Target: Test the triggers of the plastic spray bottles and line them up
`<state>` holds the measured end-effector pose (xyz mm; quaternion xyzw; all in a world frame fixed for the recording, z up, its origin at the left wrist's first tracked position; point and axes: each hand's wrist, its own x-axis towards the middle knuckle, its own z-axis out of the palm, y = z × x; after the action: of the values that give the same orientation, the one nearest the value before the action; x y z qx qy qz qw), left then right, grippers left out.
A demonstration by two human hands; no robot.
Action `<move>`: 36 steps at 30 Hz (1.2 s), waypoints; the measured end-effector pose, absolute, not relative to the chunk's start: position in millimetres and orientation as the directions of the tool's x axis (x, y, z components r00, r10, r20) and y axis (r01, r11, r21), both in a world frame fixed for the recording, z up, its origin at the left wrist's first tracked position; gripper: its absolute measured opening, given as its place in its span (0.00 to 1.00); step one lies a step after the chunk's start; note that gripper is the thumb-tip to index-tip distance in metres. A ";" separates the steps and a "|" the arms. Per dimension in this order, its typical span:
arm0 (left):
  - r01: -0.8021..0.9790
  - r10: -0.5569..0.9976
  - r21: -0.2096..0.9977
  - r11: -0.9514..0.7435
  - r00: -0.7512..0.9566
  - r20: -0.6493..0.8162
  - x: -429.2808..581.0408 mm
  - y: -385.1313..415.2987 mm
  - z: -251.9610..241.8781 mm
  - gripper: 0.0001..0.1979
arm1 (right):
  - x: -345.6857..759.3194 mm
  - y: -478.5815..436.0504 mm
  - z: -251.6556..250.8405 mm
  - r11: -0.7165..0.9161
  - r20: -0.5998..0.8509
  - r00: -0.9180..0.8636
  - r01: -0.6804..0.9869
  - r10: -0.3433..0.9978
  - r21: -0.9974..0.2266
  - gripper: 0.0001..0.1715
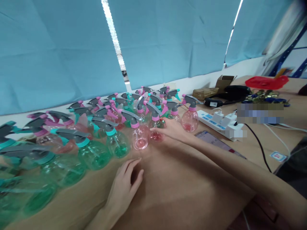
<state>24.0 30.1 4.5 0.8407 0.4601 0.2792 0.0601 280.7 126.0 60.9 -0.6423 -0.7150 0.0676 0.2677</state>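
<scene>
My right hand (172, 128) reaches forward, its fingers curved round a clear pink spray bottle (157, 135) with a pink collar and grey trigger head. A little red-pink liquid shows low in that bottle. Nearer to me, my left hand (126, 180) rests low over the table, thumb and fingers apart, holding nothing. Just beyond its fingertips stand another pink spray bottle (141, 137) and a green spray bottle (117, 143) with a turquoise collar. To the right of my right hand is one more pink bottle (190, 119).
Several green and pink spray bottles crowd the table (182, 185) to the left and back. On the right lie a phone (217, 143), a white power strip (216, 123) with plugs and cables, black headphones (227, 95), a cardboard box (224, 83) and a red tray (266, 82). Blue curtain hangs behind.
</scene>
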 end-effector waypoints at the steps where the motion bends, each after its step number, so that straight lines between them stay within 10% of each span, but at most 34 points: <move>1: 0.738 0.809 0.364 -0.568 0.421 0.410 26.2 29.8 5.2 0.13 | 283.6 126.2 60.5 0.188 0.295 -0.058 0.881 0.954 -0.435 0.45; 17: 0.695 0.869 0.522 -0.494 0.380 0.316 41.6 26.8 8.7 0.13 | 313.8 97.5 68.5 0.406 0.284 -0.310 0.822 0.907 -0.399 0.33; 24: 0.482 0.860 0.723 -0.494 0.390 0.328 62.9 20.4 -0.8 0.41 | 290.1 34.2 67.3 0.527 0.228 -0.476 0.732 0.849 -0.431 0.26; 30: 0.341 0.833 0.823 -0.453 0.490 0.255 60.6 5.5 0.9 0.44 | 271.6 9.3 84.6 0.616 0.305 -0.535 0.673 0.788 -0.411 0.32; 36: 0.311 0.789 0.810 -0.497 0.552 0.272 58.6 -7.7 11.7 0.41 | 249.3 3.7 102.8 0.633 0.414 -0.501 0.421 0.760 -0.650 0.33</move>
<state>58.6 -7.7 11.7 0.8013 0.3432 0.3261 0.3658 249.3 3.7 102.8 -0.3547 -0.8323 0.2407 0.3515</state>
